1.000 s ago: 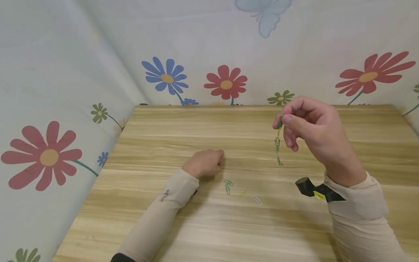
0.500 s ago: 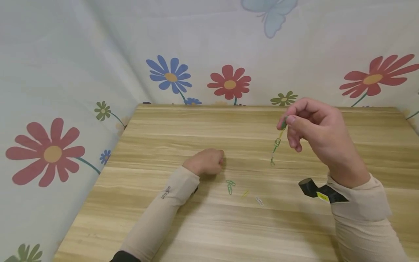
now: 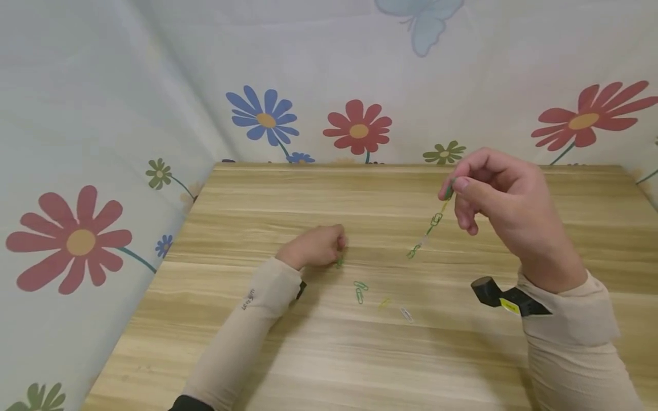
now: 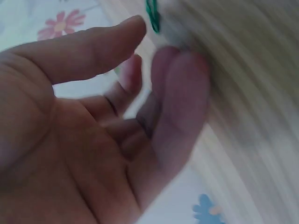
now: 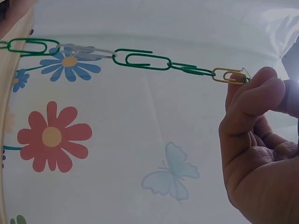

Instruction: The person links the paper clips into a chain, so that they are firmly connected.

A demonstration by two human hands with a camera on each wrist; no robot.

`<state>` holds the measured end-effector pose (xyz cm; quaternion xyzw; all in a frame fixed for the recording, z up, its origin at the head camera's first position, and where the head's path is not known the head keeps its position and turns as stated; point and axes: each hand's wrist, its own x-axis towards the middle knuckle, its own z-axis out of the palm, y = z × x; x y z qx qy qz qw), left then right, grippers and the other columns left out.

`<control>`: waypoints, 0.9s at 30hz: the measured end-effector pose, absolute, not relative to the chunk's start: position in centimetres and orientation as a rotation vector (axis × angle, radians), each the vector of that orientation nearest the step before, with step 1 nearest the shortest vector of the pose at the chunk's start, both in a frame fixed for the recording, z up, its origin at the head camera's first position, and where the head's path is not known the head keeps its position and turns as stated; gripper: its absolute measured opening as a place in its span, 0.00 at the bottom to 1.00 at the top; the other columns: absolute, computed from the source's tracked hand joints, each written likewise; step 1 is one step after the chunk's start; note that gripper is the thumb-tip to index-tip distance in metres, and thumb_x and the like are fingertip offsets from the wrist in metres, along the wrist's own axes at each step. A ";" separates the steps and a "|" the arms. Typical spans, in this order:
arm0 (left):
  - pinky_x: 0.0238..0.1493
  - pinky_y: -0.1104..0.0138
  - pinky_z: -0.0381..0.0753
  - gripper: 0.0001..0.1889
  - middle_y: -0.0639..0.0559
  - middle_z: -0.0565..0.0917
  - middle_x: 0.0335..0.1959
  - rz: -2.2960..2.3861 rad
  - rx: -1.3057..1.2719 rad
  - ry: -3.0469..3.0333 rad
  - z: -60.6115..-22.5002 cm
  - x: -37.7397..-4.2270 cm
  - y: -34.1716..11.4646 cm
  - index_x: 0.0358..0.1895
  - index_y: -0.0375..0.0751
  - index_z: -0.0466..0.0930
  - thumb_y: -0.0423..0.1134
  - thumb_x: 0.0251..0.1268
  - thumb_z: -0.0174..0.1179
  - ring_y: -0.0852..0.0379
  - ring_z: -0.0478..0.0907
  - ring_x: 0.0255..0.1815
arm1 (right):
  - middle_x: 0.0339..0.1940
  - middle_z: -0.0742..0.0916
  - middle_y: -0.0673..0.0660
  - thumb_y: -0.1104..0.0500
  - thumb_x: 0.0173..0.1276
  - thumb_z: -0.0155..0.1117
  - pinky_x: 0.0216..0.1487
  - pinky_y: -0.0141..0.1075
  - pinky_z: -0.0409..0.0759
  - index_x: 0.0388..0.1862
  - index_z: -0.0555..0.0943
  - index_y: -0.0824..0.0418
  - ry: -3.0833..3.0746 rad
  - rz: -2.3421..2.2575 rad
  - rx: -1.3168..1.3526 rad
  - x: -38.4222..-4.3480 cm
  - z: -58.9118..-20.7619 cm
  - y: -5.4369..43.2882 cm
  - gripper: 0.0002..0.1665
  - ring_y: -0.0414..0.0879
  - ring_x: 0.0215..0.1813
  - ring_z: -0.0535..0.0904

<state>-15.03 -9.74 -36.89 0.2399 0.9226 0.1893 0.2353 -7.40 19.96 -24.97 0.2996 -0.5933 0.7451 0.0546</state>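
My right hand (image 3: 506,211) pinches the top end of a paper clip chain (image 3: 436,220) between thumb and index finger, above the table. In the right wrist view its links show as a yellow clip (image 5: 229,75) by the fingertips, several green clips (image 5: 142,59) and a whitish clip (image 5: 86,51). The chain hangs slanting, its lower end toward my left hand (image 3: 316,246), which is low over the table. The left fingers are loosely bent, the thumb apart from them with nothing between. A green paper clip (image 4: 152,16) is just beyond the thumb tip.
On the wooden table (image 3: 247,222) lie two green paper clips (image 3: 359,295), a yellow clip (image 3: 385,302) and a white clip (image 3: 406,314). A pale flower-printed curtain (image 3: 452,74) rises behind the table's back edge and along its left side.
The chain's lower end has swung left, so it slants more. My left hand has shifted slightly left and back, and a green clip now shows by its fingers. My right hand keeps its pinch.
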 end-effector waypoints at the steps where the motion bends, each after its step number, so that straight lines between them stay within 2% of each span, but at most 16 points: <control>1: 0.38 0.63 0.78 0.07 0.49 0.79 0.36 0.487 0.661 2.552 -36.8 -14.8 -9.5 0.45 0.39 0.75 0.27 0.67 0.57 0.53 0.74 0.34 | 0.33 0.84 0.66 0.81 0.69 0.50 0.16 0.35 0.73 0.37 0.76 0.75 -1.799 2.262 0.921 -7.4 -24.9 19.9 0.08 0.50 0.17 0.72; 6: 0.37 0.61 0.77 0.05 0.47 0.78 0.33 0.400 0.653 2.579 -36.6 -13.7 -8.3 0.44 0.37 0.74 0.26 0.70 0.54 0.51 0.73 0.32 | 0.33 0.85 0.66 0.79 0.69 0.53 0.16 0.35 0.73 0.37 0.74 0.79 -1.824 2.223 0.945 -7.5 -24.4 19.6 0.02 0.50 0.18 0.73; 10: 0.43 0.61 0.78 0.10 0.47 0.81 0.40 0.417 0.614 2.572 -36.6 -13.6 -8.1 0.48 0.37 0.75 0.24 0.67 0.55 0.52 0.74 0.36 | 0.33 0.85 0.66 0.77 0.71 0.56 0.17 0.35 0.74 0.38 0.74 0.79 -1.878 2.187 0.942 -7.4 -24.0 19.3 0.02 0.49 0.18 0.73; 13: 0.38 0.63 0.76 0.12 0.47 0.80 0.38 0.431 0.620 2.560 -36.8 -13.7 -8.0 0.46 0.37 0.76 0.22 0.62 0.56 0.53 0.72 0.34 | 0.33 0.85 0.66 0.76 0.71 0.56 0.17 0.35 0.74 0.38 0.75 0.78 -1.915 2.167 0.937 -7.3 -23.9 19.1 0.02 0.49 0.18 0.73; 17: 0.29 0.65 0.68 0.11 0.50 0.73 0.29 0.463 0.661 2.531 -37.1 -14.0 -7.9 0.40 0.39 0.74 0.22 0.58 0.57 0.54 0.67 0.28 | 0.34 0.85 0.65 0.76 0.71 0.55 0.17 0.35 0.74 0.38 0.75 0.77 -1.963 2.144 0.907 -7.3 -24.1 19.0 0.02 0.50 0.18 0.73; 21: 0.32 0.66 0.73 0.10 0.50 0.77 0.32 0.600 0.729 2.464 -37.7 -14.8 -8.3 0.42 0.41 0.75 0.26 0.58 0.59 0.56 0.71 0.30 | 0.37 0.85 0.65 0.76 0.72 0.53 0.16 0.36 0.73 0.38 0.76 0.73 -1.991 2.158 0.877 -7.1 -24.6 19.0 0.05 0.50 0.19 0.74; 24: 0.33 0.67 0.73 0.11 0.49 0.77 0.34 0.813 0.772 2.372 -37.3 -15.2 -8.8 0.45 0.38 0.76 0.27 0.58 0.57 0.56 0.72 0.32 | 0.37 0.85 0.66 0.76 0.74 0.50 0.14 0.37 0.72 0.39 0.75 0.71 -1.951 2.207 0.934 -7.2 -24.8 18.8 0.06 0.50 0.18 0.74; 27: 0.34 0.61 0.76 0.12 0.48 0.75 0.31 1.113 0.782 2.223 -35.9 -15.1 -9.2 0.46 0.32 0.74 0.26 0.58 0.52 0.53 0.72 0.30 | 0.35 0.85 0.66 0.73 0.76 0.49 0.13 0.37 0.71 0.40 0.71 0.73 -1.954 2.196 0.987 -7.3 -24.9 18.4 0.03 0.50 0.16 0.74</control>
